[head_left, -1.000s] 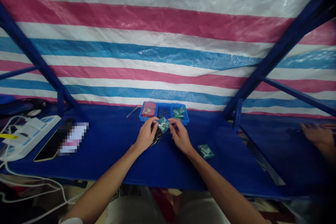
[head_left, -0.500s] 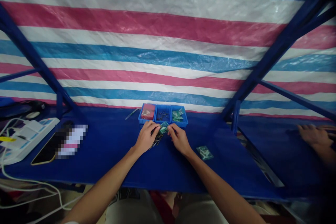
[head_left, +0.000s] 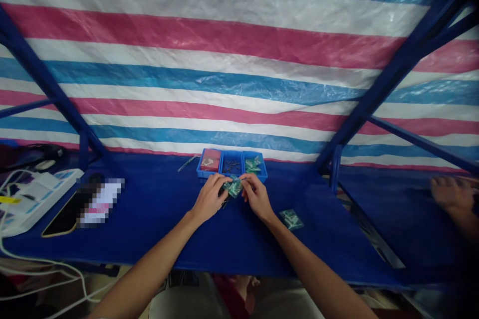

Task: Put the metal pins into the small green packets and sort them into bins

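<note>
Green plastic packet pinched between both hands: light, floppy, likely slick

Green packet (head_left: 234, 187) sits just on the wearer's side of the blue tray (head_left: 205, 175), over the blue table (head_left: 149, 239). Left hand (head_left: 209, 198) pinches its left side, right hand (head_left: 258, 199) has fingertips at the upper right edge. Hands close, packet bridging the gap.

Handling, my read: near weightless, film soft, small pale pieces inside free to slide and bunch. Film probably slippery. Best hold is a thumb-finger pinch on flat edges or corners; gripping mid-bag would press on the lumps. Pieces look hard enough, film is the weak part. Can't tell if it's sealed.

Dark thin parts (head_left: 224, 203) show by the left fingertips, partly hidden; easy to snag. Tray wall is just beyond the hands. Tray holds, left to right: red packet (head_left: 211, 157), dark pins (head_left: 232, 165), green packets (head_left: 253, 163). Spare green packet (head_left: 292, 219) lies near the right forearm, could get brushed. Phone (head_left: 63, 217) and power strip (head_left: 41, 204) well left. Co-worker's hand (head_left: 452, 193) far right, beyond the frame leg (head_left: 336, 169).
</note>
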A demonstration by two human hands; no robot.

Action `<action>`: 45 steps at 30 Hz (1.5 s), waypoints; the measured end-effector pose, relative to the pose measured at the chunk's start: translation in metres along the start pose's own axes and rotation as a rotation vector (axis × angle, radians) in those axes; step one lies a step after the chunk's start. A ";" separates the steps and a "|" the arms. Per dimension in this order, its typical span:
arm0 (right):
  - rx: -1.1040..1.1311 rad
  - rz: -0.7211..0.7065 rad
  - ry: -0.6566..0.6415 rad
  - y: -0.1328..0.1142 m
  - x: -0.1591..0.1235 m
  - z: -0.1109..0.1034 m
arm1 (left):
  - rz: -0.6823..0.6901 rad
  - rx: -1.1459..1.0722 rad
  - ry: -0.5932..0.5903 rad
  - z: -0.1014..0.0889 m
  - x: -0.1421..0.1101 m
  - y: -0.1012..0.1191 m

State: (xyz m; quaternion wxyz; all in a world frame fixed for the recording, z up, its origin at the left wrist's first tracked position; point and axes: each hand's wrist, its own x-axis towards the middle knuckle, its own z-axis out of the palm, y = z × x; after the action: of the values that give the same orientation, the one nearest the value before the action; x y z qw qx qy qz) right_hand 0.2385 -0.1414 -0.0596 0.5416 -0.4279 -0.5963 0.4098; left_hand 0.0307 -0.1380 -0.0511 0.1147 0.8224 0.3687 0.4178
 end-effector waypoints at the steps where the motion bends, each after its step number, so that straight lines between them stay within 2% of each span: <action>1: 0.014 0.005 -0.010 0.000 0.000 0.000 | -0.010 0.006 0.015 0.000 0.000 -0.001; 5: 0.033 -0.016 -0.016 -0.002 -0.001 0.001 | -0.078 -0.003 0.092 -0.001 0.003 -0.003; 10: -0.129 -0.095 -0.001 0.003 -0.004 0.002 | -0.119 -0.074 0.076 -0.001 0.006 -0.001; 14: -0.261 -0.182 0.002 0.006 -0.004 0.004 | -0.110 -0.047 0.104 0.001 0.005 0.000; 18: -0.323 -0.251 -0.065 0.000 -0.003 0.002 | -0.093 0.006 0.116 0.001 0.003 -0.001; 22: -0.246 -0.195 -0.059 -0.003 -0.003 0.001 | -0.052 0.025 0.100 -0.004 0.004 0.001; 28: -0.081 -0.049 -0.002 0.003 -0.002 0.002 | 0.049 -0.058 0.021 -0.008 0.002 0.007; 33: -0.014 -0.041 0.035 0.004 0.001 0.001 | 0.037 -0.025 0.084 -0.003 0.002 0.009; 39: 0.027 0.000 -0.041 -0.002 0.002 0.003 | 0.008 0.048 0.080 0.001 0.002 0.000; 42: 0.009 0.035 -0.045 -0.005 0.001 0.004 | -0.025 0.063 0.116 0.001 0.002 -0.001; 45: -0.079 -0.005 -0.015 -0.003 0.000 0.003 | -0.055 0.073 0.169 0.001 0.002 0.001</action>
State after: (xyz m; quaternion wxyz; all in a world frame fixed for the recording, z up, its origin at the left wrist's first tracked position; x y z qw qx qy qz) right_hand 0.2356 -0.1427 -0.0572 0.5208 -0.4441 -0.6173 0.3879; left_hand 0.0330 -0.1373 -0.0495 0.0645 0.7774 0.4146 0.4686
